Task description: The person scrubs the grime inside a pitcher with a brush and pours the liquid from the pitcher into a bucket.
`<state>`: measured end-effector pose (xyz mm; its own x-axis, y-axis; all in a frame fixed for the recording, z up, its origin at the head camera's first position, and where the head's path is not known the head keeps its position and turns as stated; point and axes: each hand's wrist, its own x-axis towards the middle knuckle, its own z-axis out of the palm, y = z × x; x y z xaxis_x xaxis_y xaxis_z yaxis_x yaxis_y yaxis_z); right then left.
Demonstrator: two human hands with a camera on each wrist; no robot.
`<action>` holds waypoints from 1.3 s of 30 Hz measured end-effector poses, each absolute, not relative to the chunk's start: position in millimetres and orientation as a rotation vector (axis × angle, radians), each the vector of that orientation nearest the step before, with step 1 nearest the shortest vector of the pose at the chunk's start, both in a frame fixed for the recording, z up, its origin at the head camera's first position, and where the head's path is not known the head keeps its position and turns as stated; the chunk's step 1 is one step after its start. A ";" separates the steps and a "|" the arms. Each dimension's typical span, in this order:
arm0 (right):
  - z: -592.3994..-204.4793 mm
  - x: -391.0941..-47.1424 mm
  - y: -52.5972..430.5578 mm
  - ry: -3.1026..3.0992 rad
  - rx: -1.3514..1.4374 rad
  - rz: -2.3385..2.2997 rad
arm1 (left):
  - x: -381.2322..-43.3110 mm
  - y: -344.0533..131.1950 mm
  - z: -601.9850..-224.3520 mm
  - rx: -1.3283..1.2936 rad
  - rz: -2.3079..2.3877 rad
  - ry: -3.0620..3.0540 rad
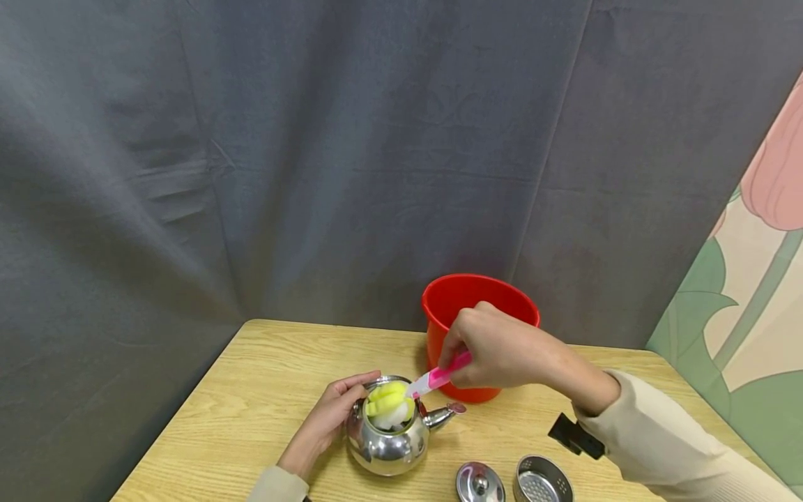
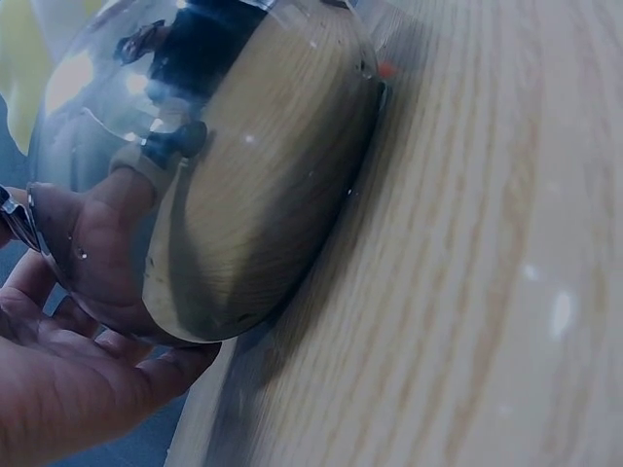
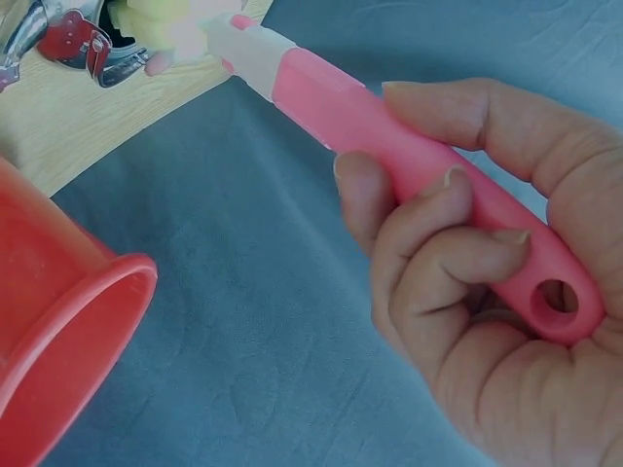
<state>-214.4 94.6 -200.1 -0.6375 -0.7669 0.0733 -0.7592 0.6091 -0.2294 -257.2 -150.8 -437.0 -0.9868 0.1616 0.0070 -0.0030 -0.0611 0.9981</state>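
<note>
A shiny metal teapot stands on the wooden table with its top uncovered. Its spout points right in the head view. My left hand holds it from the left, fingers curved against its round body in the left wrist view. In my right hand is the pink handle of a sponge brush, gripped by curled fingers and the thumb. The brush's yellow and white sponge head sits in the teapot's mouth, its lower part hidden inside.
Behind the right hand stands a red bucket. A metal lid with a knob and a perforated metal strainer lie at the table's front, right of the teapot. A grey curtain hangs behind the table.
</note>
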 end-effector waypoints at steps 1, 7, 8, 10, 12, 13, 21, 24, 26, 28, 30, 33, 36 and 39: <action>-200.0 -214.2 94.9 2.786 -1.327 -0.375 | -257.1 -150.7 -437.0 0.173 2.202 2.071; -199.1 -213.8 96.4 2.770 -1.338 -0.380 | -256.7 -150.5 -437.4 0.167 2.200 2.071; -198.8 -213.7 96.8 2.768 -1.337 -0.382 | -256.6 -150.3 -437.4 0.166 2.199 2.072; -198.1 -213.5 97.4 2.765 -1.335 -0.382 | -256.5 -149.8 -437.3 0.167 2.198 2.074; -197.4 -213.2 98.0 2.758 -1.337 -0.384 | -256.5 -149.4 -437.2 0.169 2.199 2.072; -197.1 -213.1 98.4 2.756 -1.342 -0.386 | -256.6 -149.4 -437.2 0.171 2.200 2.070; -195.6 -213.2 101.1 2.761 -1.343 -0.378 | -256.2 -149.7 -436.3 0.193 2.211 2.038; -195.0 -213.5 102.3 2.757 -1.325 -0.378 | -255.8 -149.7 -436.2 0.189 2.208 2.043; -194.5 -213.8 103.4 2.755 -1.315 -0.377 | -255.6 -149.7 -436.3 0.182 2.204 2.051; -194.0 -214.0 104.7 2.750 -1.306 -0.380 | -255.6 -149.7 -436.4 0.177 2.202 2.057; -193.6 -214.1 106.1 2.746 -1.308 -0.382 | -255.8 -149.5 -436.4 0.175 2.202 2.059; -192.9 -214.4 108.2 2.744 -1.313 -0.384 | -256.2 -149.1 -436.4 0.181 2.203 2.057; -192.3 -214.9 110.0 2.745 -1.313 -0.383 | -256.6 -148.7 -436.4 0.190 2.203 2.055; -191.7 -215.3 111.2 2.743 -1.304 -0.388 | -257.1 -148.5 -436.7 0.195 2.205 2.051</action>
